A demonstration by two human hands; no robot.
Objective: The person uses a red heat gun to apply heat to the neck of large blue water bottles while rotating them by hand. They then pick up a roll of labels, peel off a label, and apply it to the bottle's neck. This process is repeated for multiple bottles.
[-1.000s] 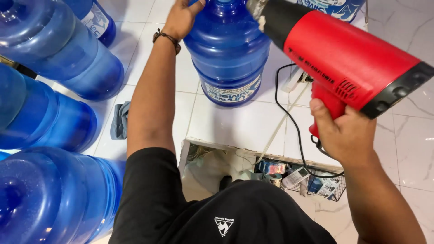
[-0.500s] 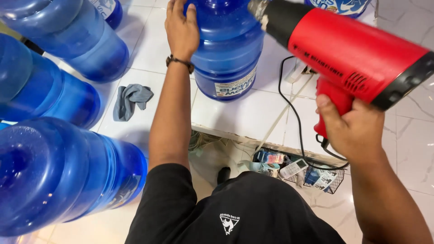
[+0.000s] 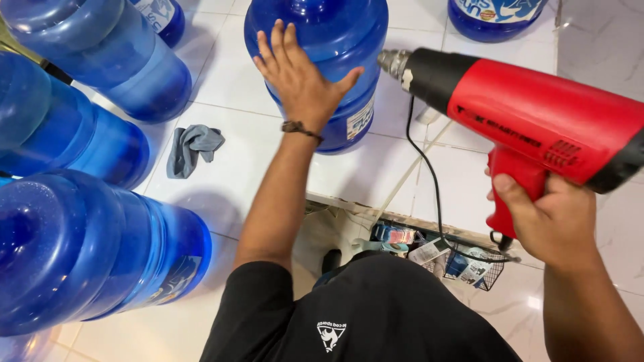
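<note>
A large blue water jug (image 3: 339, 33) stands upright on the white tiled floor ahead of me. My left hand (image 3: 300, 79) lies flat against its side, fingers spread, a dark bracelet on the wrist. My right hand (image 3: 547, 218) grips the handle of a red and black heat gun (image 3: 537, 121). Its metal nozzle points left, close to the jug's right side. A black cord (image 3: 429, 181) hangs from the gun down toward the floor.
Several more blue jugs (image 3: 80, 248) crowd the left side, another (image 3: 493, 17) stands at the top right. A grey rag (image 3: 191, 147) lies on the tiles. A wire basket (image 3: 463, 265) with small items sits below the tile edge near my body.
My view has tipped down and the jug sits lower in frame. My left hand slid from the jug's top down onto its side. The heat gun dropped lower, nozzle beside the jug.
</note>
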